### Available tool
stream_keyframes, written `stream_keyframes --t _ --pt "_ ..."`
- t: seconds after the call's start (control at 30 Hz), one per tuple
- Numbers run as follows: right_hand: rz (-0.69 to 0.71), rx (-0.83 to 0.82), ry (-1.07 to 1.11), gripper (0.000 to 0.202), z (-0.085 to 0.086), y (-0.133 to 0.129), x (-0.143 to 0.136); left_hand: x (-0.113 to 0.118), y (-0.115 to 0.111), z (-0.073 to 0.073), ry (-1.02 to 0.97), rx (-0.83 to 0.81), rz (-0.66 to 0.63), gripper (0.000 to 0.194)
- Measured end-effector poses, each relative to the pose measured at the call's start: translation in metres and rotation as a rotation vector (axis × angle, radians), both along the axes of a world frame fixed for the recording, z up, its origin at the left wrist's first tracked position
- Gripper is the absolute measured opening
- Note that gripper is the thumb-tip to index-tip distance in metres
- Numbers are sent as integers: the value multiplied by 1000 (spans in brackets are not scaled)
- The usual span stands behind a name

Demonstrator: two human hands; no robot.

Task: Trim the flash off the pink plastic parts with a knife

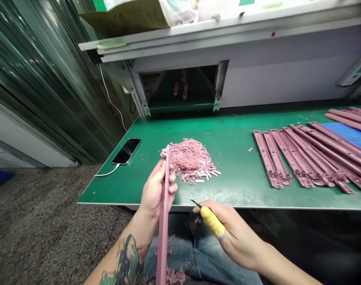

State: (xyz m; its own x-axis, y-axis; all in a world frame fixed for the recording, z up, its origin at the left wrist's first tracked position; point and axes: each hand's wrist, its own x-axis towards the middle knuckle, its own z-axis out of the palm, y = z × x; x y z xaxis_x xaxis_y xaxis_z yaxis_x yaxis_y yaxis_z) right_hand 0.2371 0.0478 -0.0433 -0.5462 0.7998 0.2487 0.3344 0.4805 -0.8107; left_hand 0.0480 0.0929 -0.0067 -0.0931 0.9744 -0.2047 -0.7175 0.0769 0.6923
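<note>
no text or label is legible anywhere.

Pink parts everywhere on a green bench

The strap (163,221), pile of scraps (192,160) and row of straps (305,160) are dusty pink, the table mat (234,142) green, knife (208,219) handle yellow, phone (126,151) black, jeans (198,257) blue, maybe a blue mat (351,133) far right.

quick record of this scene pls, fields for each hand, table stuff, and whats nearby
left hand: fingers grip a long pink strip, held upright
right hand: holds a small blade, yellow guard on one finger
table: green top, pile of pink trimmings, row of pink strips
nearby: phone on cable at left corner
</note>
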Motion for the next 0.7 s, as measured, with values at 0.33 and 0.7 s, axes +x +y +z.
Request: stream_keyframes --t 0.33,0.7 --pt "-251 339 -47 33 30 -9 -4 34 -105 -10 22 -159 -249 35" --pt "-300 567 -418 32 47 -32 2 44 -120 -3 70 -196 -248 45"
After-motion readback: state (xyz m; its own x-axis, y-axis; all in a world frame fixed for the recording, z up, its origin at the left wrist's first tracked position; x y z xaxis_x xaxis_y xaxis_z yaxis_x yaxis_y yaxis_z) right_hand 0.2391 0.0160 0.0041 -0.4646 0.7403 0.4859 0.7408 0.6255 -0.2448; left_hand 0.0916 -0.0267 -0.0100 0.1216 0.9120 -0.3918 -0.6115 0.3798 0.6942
